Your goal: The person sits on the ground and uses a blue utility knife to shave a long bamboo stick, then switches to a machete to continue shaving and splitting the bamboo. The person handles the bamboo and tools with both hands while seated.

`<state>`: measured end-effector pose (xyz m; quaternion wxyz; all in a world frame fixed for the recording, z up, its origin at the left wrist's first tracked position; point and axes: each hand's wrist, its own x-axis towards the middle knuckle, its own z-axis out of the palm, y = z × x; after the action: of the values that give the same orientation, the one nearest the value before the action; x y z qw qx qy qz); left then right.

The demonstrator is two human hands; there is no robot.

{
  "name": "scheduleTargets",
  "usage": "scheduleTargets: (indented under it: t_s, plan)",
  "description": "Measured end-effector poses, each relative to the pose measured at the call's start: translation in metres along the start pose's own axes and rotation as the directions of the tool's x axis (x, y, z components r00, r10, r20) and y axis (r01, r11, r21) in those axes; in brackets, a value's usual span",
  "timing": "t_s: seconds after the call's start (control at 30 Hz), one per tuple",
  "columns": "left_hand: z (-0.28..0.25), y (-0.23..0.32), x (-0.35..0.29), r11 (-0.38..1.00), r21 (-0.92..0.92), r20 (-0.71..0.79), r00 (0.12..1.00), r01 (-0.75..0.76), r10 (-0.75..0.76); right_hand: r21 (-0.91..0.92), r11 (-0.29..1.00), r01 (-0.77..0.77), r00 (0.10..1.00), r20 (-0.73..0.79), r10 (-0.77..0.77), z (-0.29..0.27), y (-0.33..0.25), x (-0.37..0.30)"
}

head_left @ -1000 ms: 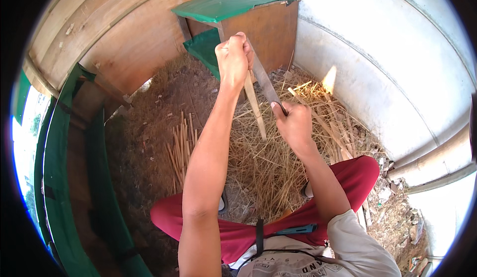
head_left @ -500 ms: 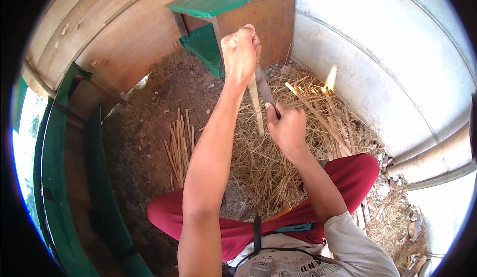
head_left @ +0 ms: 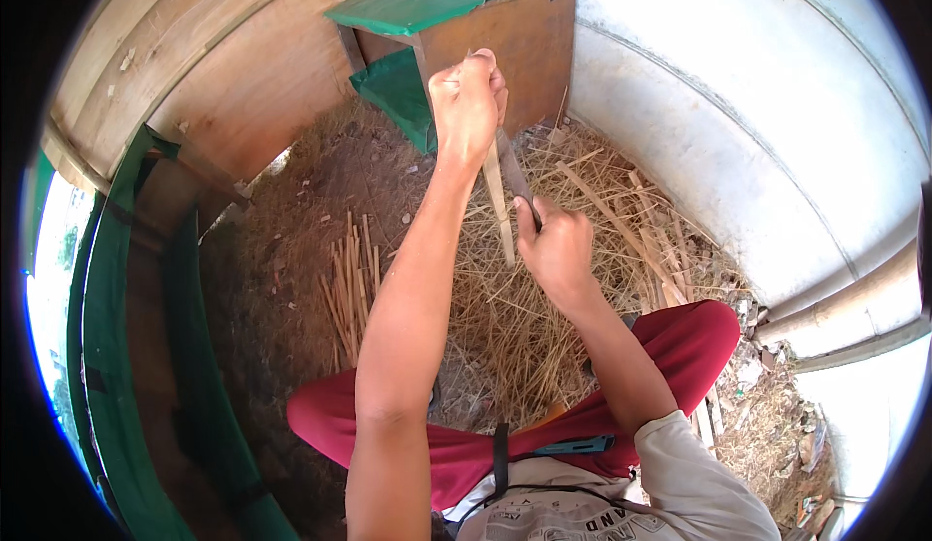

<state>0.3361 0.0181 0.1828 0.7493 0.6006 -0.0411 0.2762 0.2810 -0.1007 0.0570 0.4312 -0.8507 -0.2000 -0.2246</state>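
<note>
My left hand (head_left: pixel 468 106), stretched out ahead, is closed in a fist round the upper end of a pale bamboo strip (head_left: pixel 498 201), which slants down toward me. My right hand (head_left: pixel 557 248) grips the dark handle of a knife (head_left: pixel 515 169), thumb along its top. The knife's blade lies close along the right side of the strip; its far end disappears behind my left fist. Whether the edge bites into the strip I cannot tell.
Shavings (head_left: pixel 524 347) cover the ground between my crossed legs. Cut sticks (head_left: pixel 351 284) lie in a bundle at left, longer bamboo strips (head_left: pixel 641 245) at right. A wooden box with a green cover (head_left: pixel 505 56) stands ahead; a white wall (head_left: pixel 718 114) curves along the right.
My right hand and the knife have shifted slightly to the left and up. The left fist keeps its hold on the bamboo strip, almost still.
</note>
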Motion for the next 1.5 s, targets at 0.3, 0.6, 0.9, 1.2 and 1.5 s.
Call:
scheduleTargets:
  t_s: [0.3,0.6,0.9,1.2,1.5]
  plan:
    - [0.009,-0.001,0.003,1.000,0.005,0.022,0.999,-0.025,0.025,-0.039,0.998,-0.058,0.994,0.088,0.061,0.025,0.043,-0.026]
    - [0.022,0.001,0.004,1.000,-0.008,-0.049,0.999,0.014,-0.014,-0.064,0.988,-0.141,0.981,0.128,0.148,0.068,0.094,-0.080]
    - [0.009,-0.002,0.004,1.000,0.016,-0.013,1.000,-0.002,0.002,0.126,0.990,-0.061,0.997,-0.043,0.067,-0.016,-0.009,0.010]
    - [0.009,-0.004,0.011,0.999,-0.009,-0.033,0.999,-0.035,0.035,0.041,0.990,-0.132,0.991,0.014,0.131,0.056,0.057,-0.047]
    - [-0.023,-0.002,0.014,0.998,-0.018,-0.080,0.995,-0.057,0.055,0.147,0.989,0.007,0.985,-0.173,0.019,0.032,0.007,-0.018]
